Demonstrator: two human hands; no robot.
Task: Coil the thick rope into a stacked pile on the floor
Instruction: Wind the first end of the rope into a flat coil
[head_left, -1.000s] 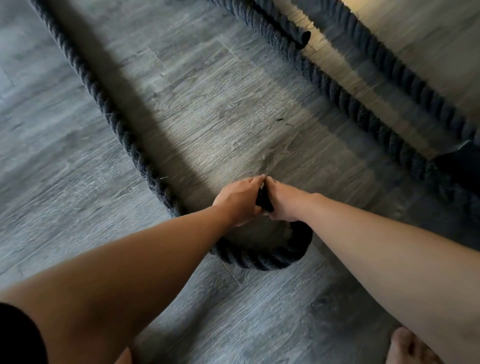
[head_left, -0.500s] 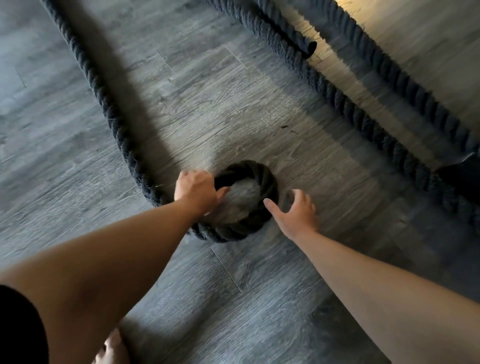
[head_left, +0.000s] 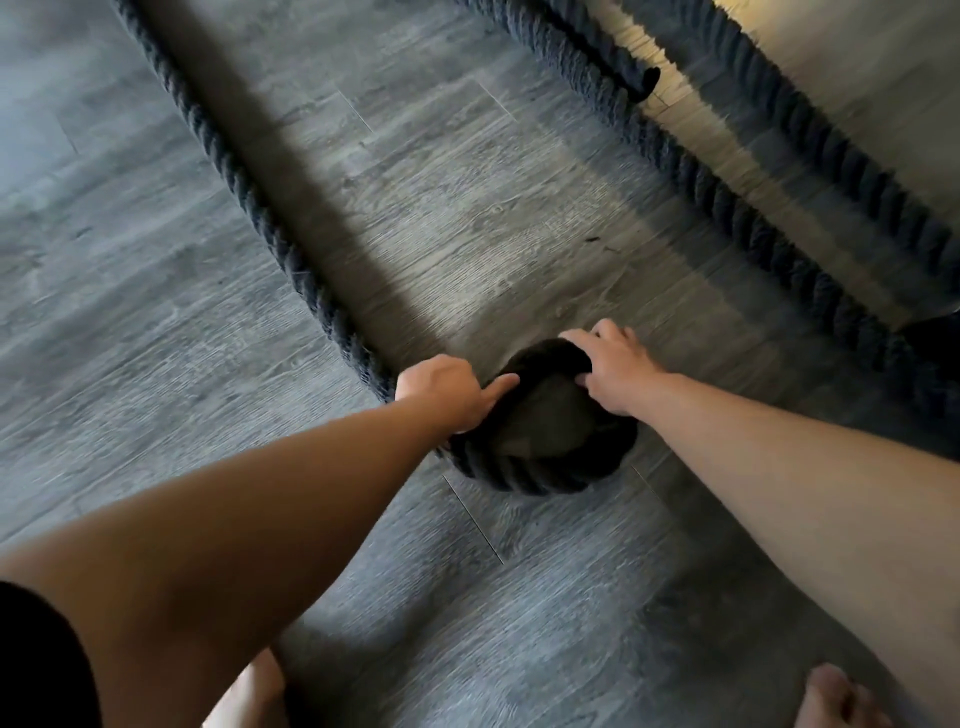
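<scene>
Head view, hands at work low over the floor. A thick dark twisted-strand rope (head_left: 249, 208) runs from far left down to the middle of the grey wood-grain plank floor (head_left: 156, 322), where it closes into a single small ring (head_left: 519, 480), the only turn laid so far. The left hand (head_left: 441, 389) lies over the rope just where the straight run meets the ring, thumb stretched out onto the coil; whether its fingers close round the strand cannot be told. The right hand (head_left: 618, 374) holds the far right side of the ring, fingers draped over the outer edge and thumb on the inner edge. Further lengths of the same rope (head_left: 779, 234) lie well apart at far right, beside a black capped end (head_left: 647, 83). Two bare feet (head_left: 249, 696) show at the near edge. Judged from its girth, the rope is heavy and stiff, resists tight bends and tends to spring open; its coarse lay should give a good grip. It is best held on the ring's rim with one hand while the other feeds the run close to the coil.
</scene>
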